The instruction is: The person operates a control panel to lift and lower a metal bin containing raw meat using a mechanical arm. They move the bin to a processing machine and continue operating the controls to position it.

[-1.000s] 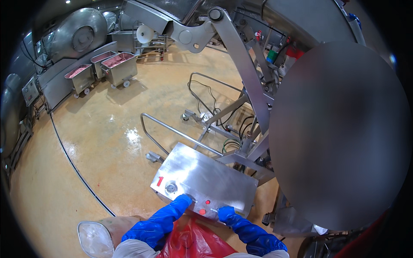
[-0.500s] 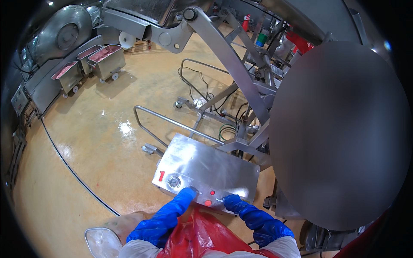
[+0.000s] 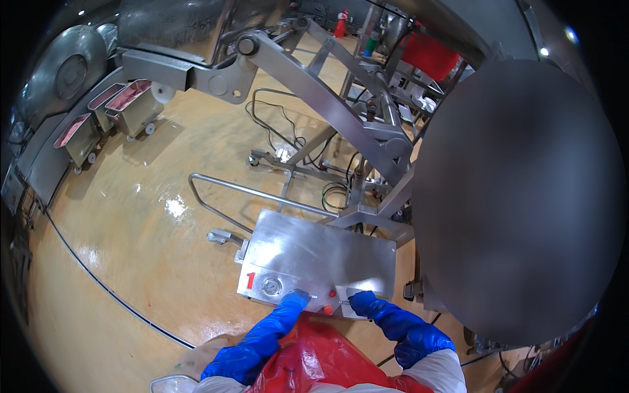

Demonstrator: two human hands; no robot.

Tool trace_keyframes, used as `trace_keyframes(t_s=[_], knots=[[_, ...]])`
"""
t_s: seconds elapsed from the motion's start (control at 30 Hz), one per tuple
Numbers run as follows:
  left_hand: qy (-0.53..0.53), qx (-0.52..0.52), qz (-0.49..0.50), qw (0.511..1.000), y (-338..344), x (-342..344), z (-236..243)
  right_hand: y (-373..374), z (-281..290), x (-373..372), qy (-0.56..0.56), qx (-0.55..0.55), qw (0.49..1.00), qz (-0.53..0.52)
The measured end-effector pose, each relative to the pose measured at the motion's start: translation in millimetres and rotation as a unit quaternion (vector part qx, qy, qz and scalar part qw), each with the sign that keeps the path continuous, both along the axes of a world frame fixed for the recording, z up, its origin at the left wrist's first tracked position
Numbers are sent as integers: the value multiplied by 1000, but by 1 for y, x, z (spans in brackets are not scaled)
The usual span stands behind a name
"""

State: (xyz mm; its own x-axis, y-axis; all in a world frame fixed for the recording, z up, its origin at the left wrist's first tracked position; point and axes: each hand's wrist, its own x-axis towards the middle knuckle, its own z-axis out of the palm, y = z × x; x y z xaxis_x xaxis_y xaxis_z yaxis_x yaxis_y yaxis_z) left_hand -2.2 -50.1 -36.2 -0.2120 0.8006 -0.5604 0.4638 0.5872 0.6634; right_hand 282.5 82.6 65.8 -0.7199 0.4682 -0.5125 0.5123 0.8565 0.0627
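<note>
A steel control box [image 3: 314, 249] stands in front of me, with a round gauge [image 3: 272, 286], a red button [image 3: 332, 293] and an orange-red knob [image 3: 328, 310] on its near panel. My left hand [image 3: 296, 300], in a blue glove, rests on the panel right of the gauge, its fingers closed over a control it hides. Right of the red button, my right hand [image 3: 362, 302], also blue-gloved, is closed at the panel on another hidden control. Behind the box, a steel lifting arm [image 3: 321, 95] slopes up left, holding a large steel container [image 3: 167, 29].
Steel carts [image 3: 134, 108] of pink meat stand at far left. Tubular guard rails [image 3: 262, 190] and cables [image 3: 334, 195] lie beyond the box. A drain channel [image 3: 114, 288] crosses the floor. A blurred patch covers the right side. A person in red [image 3: 341, 25] stands far off.
My view has shifted, so most things sit further left. The lifting arm's outer end appears lower against the carts behind it. Both hands stay at the same places on the panel.
</note>
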Motion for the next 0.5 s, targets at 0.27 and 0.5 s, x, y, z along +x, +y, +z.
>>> trace_keyframes(t_s=[0.27, 0.5], knots=[[-8, -13, -22, 1000, 2, -2, 20, 5, -19, 15, 50, 2, 999, -21], [46, -29, -46, 997, 5, 8, -10, -3, -6, 20, 91, 5, 996, -6]])
